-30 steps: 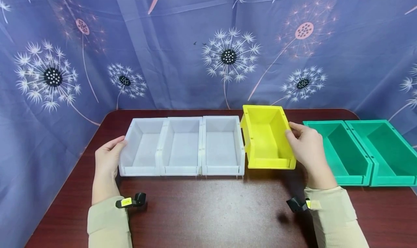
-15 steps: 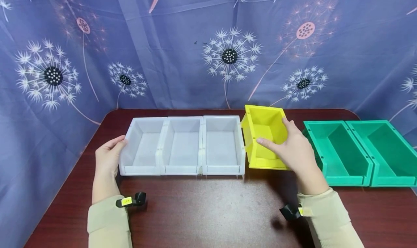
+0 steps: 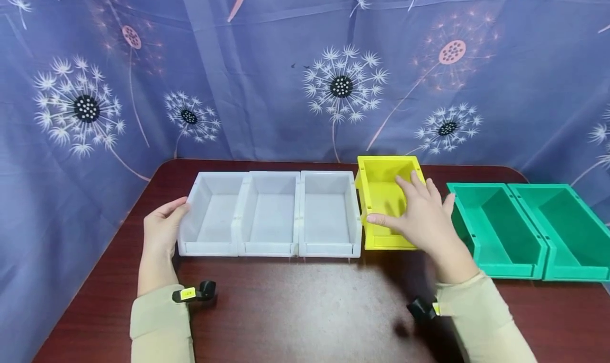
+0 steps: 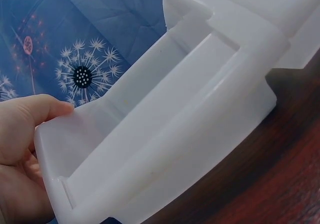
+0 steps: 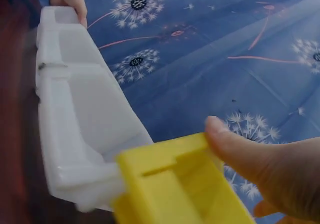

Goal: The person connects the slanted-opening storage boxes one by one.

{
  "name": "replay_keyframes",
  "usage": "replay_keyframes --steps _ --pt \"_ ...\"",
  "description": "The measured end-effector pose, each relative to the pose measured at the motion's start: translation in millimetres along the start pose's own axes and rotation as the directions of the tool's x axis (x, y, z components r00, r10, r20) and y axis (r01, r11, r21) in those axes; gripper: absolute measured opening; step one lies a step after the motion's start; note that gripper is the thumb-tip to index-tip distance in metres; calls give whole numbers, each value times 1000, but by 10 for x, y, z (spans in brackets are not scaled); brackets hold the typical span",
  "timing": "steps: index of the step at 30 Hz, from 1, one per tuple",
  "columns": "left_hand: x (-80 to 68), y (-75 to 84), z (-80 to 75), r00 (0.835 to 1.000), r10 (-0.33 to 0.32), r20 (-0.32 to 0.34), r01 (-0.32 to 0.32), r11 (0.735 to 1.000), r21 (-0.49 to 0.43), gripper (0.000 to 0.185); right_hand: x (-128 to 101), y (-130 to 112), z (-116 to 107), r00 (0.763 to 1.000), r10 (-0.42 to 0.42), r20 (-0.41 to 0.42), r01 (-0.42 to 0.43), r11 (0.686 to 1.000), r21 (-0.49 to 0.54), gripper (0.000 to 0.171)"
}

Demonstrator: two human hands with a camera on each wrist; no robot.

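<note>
Left hand (image 3: 162, 228) pinches white bin (image 3: 216, 214), right (image 3: 426, 220) overhangs yellow (image 3: 383, 194)

Two green bins (image 3: 536, 228) stand on a reddish-brown table (image 3: 286, 310) before blue dandelion-print cloth (image 3: 267, 87).

**Your glossy dark red wood-grain table (image 3: 295, 310)**

It bears three white rectangular open plastic bins (image 3: 271, 214), touching in a row before you, and two green open plastic bins (image 3: 502, 225), paired at your right. Between stands a yellow open plastic bin (image 3: 378, 193); whether it sits flat, you cannot tell.
</note>
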State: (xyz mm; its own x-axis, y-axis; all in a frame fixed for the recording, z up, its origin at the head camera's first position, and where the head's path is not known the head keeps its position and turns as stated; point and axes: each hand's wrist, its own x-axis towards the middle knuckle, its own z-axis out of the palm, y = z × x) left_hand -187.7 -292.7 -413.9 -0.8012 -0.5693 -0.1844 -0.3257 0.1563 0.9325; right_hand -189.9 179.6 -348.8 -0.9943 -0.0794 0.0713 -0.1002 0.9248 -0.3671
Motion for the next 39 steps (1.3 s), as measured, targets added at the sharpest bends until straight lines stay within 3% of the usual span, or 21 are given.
replay_keyframes --steps 4,8,11,14,22,39 --pt "-7 -9 9 1000 -4 13 4 1000 18 41 166 -8 -135 984 -115 136 124 991 -56 119" --pt "-12 -19 19 1000 14 17 -14 1000 26 42 387 -13 -222 928 -220 301 244 969 -43 123" --pt "-23 -29 36 999 20 26 -21 999 35 42 519 -33 -262 886 -235 400 285 956 -71 130" --pt "-35 -39 55 999 14 38 -15 999 43 43 592 -78 -300 860 -224 459 310 943 -122 135" --pt "-28 25 41 999 23 36 -25 998 57 43 704 -203 -348 845 -178 504 324 920 -219 139" --pt "-6 17 -12 1000 21 16 -22 999 31 43 796 -386 -330 825 -100 557 292 919 -267 144"
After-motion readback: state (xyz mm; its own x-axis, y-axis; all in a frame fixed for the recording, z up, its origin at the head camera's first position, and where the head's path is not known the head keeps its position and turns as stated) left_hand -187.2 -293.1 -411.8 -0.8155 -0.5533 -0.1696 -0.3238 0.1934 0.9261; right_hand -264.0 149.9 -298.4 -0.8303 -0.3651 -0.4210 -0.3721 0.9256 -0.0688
